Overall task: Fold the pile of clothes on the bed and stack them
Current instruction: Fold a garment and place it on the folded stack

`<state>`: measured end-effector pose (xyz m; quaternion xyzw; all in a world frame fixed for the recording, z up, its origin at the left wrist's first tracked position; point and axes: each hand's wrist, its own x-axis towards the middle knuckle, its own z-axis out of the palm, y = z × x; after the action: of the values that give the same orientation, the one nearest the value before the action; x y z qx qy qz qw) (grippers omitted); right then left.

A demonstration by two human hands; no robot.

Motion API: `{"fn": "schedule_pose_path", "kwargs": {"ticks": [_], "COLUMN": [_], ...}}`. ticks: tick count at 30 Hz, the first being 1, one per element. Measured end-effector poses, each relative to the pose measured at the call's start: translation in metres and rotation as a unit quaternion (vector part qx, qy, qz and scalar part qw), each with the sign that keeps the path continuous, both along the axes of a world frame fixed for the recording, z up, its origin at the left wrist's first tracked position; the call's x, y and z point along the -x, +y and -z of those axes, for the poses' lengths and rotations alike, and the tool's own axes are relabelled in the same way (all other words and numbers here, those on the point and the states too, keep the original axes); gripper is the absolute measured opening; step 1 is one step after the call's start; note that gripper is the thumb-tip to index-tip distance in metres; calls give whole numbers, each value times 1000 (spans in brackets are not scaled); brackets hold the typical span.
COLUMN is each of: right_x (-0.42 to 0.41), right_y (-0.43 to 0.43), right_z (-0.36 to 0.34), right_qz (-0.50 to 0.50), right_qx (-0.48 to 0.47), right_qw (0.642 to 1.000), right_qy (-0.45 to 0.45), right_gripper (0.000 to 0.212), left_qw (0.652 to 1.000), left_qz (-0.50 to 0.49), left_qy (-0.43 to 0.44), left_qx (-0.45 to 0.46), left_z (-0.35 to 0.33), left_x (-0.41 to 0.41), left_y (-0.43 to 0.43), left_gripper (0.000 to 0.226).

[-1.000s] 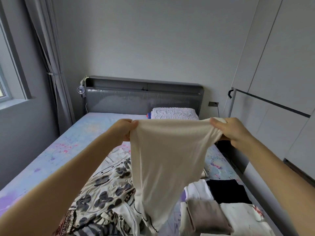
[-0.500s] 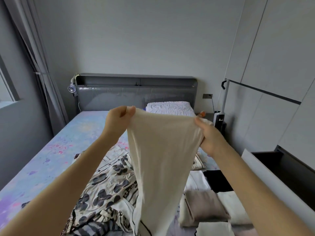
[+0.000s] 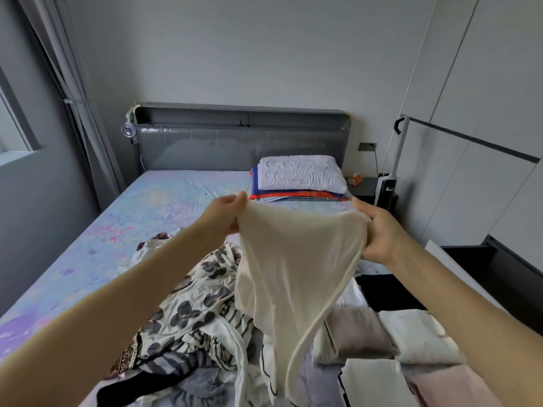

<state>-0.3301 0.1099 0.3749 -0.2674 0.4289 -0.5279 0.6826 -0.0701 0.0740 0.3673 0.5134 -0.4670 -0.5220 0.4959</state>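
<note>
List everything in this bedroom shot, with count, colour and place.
cream garment: one, cream, held up over the bed between both hands
unfolded pile: one, mostly black-and-white prints, bed's near end, left of centre
folded clothes: at least five, black, taupe, white, pink, bed's near right
bed: one, pastel blue-purple sheet, centre
headboard: one, dark grey, against far wall
pillow: one, white, bed's far right, on folded bedding
curtain: one, grey, far left
wardrobe: one, pale grey, right wall
left hand: one, pinches the garment's top left corner
right hand: one, grips its top right corner
</note>
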Motion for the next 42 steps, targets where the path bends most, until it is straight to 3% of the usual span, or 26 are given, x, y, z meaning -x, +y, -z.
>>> {"fn": "schedule_pose_path", "kwargs": {"ticks": [2,3,6,10,12,15,22,27,30,32,33,37,42], "right_x": [1,2,4,13,15,16,43,42,34,28,25,18,26], "right_y": [3,3,-2,-15,-24,-33,-72,-110,-132,-152,-162,-209,-213], "right_z": [-1,-2,-10,-10,-8,-6,-6,23,60,71,71,36,3], "right_qz": [-46,-55,5,84,98,84,90,57,23,22,30,59,79], "right_qx": [6,9,37,75,71,67,25,-54,-114,-123,-113,-4,87], "right_qw": [999,998,998,993,991,991,984,985,984,987,989,998,990], "right_qy": [24,34,46,43,60,80,149,151,133,104,85,37,79], "right_gripper": [42,42,12,5,4,9,25,20,22,21,19,17,10], "left_qw": [998,998,987,988,990,982,995,989,986,989,991,997,995], "left_qz": [-48,-39,3,-103,-78,-71,-57,-56,-37,-47,-57,-74,-73], "left_qy": [28,5,-135,-99,-120,-175,-86,-91,-40,-31,-35,-8,-18], "left_qx": [25,41,87,61,6,11,-8,-103,-159,-134,-113,-16,61], "left_z": [2,3,12,-5,-6,-10,-25,11,46,57,58,27,3], "left_x": [-6,-5,3,-6,-2,3,13,23,29,36,38,34,13], "left_y": [-12,-10,-5,-31,-39,-49,-90,-130,-150,-169,-177,-215,-222], "left_gripper": [30,29,26,24,25,25,23,22,13,4,10,12,11]}}
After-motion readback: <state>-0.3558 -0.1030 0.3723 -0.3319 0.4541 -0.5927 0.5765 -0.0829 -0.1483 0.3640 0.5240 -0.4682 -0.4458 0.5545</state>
